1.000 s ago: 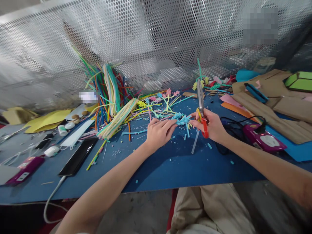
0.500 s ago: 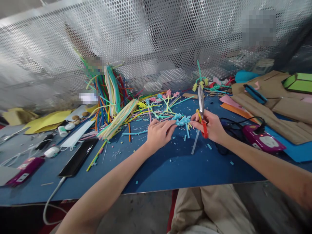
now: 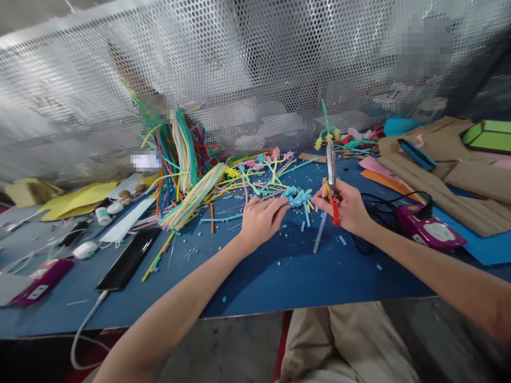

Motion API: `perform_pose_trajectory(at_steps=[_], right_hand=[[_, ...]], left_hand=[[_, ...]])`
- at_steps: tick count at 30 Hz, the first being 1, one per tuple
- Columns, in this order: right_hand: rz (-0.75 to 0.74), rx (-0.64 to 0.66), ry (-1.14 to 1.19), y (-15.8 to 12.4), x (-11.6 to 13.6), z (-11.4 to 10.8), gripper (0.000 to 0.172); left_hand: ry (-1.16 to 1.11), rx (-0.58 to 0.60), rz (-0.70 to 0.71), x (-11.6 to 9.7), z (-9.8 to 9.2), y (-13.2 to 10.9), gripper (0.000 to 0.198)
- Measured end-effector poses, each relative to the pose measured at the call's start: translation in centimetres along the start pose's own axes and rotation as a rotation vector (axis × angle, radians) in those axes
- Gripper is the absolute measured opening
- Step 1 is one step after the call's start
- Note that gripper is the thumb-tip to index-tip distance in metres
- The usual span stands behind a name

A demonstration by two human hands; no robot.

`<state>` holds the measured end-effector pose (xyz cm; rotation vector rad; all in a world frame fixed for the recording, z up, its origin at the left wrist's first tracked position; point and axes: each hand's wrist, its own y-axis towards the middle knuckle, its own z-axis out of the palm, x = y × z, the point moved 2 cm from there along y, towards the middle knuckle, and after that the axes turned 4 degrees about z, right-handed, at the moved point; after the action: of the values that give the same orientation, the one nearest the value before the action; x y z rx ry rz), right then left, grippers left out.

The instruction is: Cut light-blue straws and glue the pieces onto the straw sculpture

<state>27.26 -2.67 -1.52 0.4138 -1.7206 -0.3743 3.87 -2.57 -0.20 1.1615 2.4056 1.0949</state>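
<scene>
My left hand is closed in a pinch on a light blue straw flower held just above the blue table. My right hand grips a pair of scissors with red and yellow handles, blades closed and pointing up, and its fingertips also touch the straw flower from the right. A clear straw lies on the table below the right hand. Small blue cuttings are scattered under both hands.
A heap of coloured straws leans on the perforated metal screen at the back. A black phone with a cable lies left; a purple device with a black cord sits right. Cardboard and coloured paper fill the far right.
Both hands stay almost where they were with the straw flower between them. The view has shifted slightly.
</scene>
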Motion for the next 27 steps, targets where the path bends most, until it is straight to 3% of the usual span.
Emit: perform_pose_trajectory(at_steps=[19, 27], right_hand=[[0.03, 0.004, 0.019, -0.22, 0.21, 0.11, 0.035], [0.057, 0.068, -0.004, 0.1, 0.19, -0.05, 0.031]], left_hand=[[-0.005, 0.015, 0.005, 0.1, 0.12, -0.16, 0.019], [0.002, 0.009, -0.012, 0.58, 0.16, -0.34, 0.018]])
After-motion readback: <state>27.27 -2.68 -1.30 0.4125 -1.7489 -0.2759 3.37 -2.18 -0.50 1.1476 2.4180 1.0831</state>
